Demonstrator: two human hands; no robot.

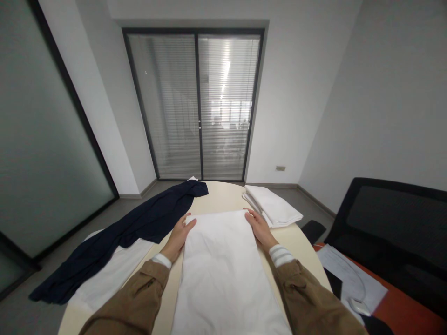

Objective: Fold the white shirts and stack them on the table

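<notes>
A white cloth garment [223, 265], folded into a long panel, stretches toward me over the table [216, 190]. At its far left corner, my left hand [179, 236] pinches the edge between thumb and fingers. My right hand [259, 228] grips the far right corner the same way, its thumb on top of the fabric. Some of the fingers are hidden beneath the cloth. Which kind of garment it is I cannot tell.
A folded white cloth [274, 204] lies at the table's far right. Dark navy clothing [139, 223] drapes over white fabric [115, 267] on the left. To the right stands a black mesh chair [394, 223], with papers [352, 270] and a white device [359, 306] on a red surface.
</notes>
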